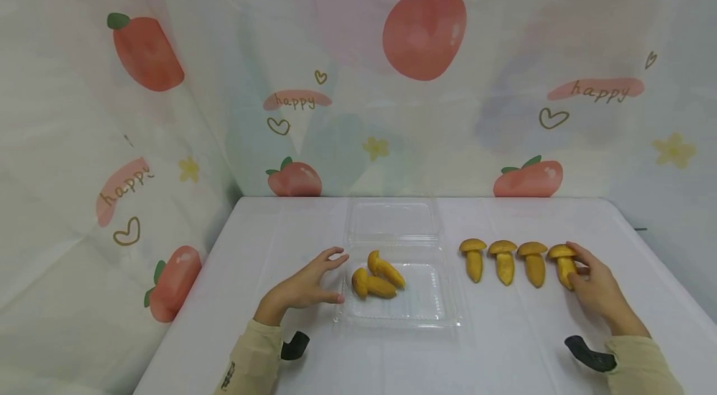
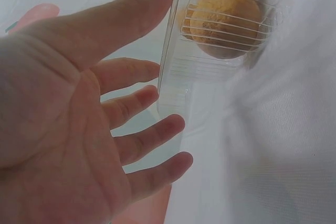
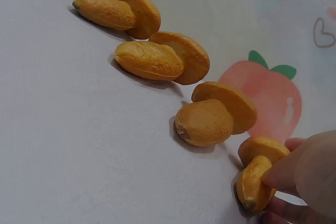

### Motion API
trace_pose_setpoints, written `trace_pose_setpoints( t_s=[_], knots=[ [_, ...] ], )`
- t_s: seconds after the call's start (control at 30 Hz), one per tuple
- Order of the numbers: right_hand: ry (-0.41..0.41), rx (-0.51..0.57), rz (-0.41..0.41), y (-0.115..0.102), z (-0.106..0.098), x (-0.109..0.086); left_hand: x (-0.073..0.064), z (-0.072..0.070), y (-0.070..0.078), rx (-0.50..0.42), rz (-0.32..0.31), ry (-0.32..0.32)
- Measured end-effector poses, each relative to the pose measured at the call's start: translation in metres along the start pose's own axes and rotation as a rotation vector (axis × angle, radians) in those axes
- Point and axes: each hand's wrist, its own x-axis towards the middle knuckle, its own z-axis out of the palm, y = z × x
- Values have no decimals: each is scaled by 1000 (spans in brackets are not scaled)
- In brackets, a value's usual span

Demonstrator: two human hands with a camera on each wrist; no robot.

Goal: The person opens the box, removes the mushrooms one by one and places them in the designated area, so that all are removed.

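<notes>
My right hand [image 1: 600, 292] pinches the stem of the rightmost yellow mushroom [image 3: 254, 179], which lies on the table at the end of a row. Three more mushrooms of the same kind, [image 1: 473, 261] among them, lie to its left, caps toward the back wall. Beside the left wall of a clear plastic box [image 1: 422, 298], my left hand [image 1: 302, 283] is spread with its fingers apart and nothing in its grasp. Whether its thumb touches the rim, I cannot tell. Inside the box, toward the left, lie two mushrooms, one tilted [image 1: 386, 269] and one sideways [image 1: 381, 287].
The box's transparent lid [image 1: 393, 221] is folded back toward the wall. A white cloth [image 1: 504, 345] covers the table. Behind and to the left hang patterned sheets [image 1: 347, 40] with printed fruit. Dark straps [image 1: 589, 354] stick out at both wrists.
</notes>
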Motion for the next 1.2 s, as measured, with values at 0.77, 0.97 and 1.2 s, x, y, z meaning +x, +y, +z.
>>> trace_pose_setpoints(
  t_s=[0.77, 0.97, 1.2],
  knots=[
    [-82, 0, 152, -9, -15, 1, 1, 0, -3, 1, 13, -5],
    [-9, -52, 156, -7, -15, 1, 0, 1, -3, -7, 1, -8],
    [62, -46, 129, -24, -17, -1, 0, 0, -3, 2, 9, -2]
  ],
)
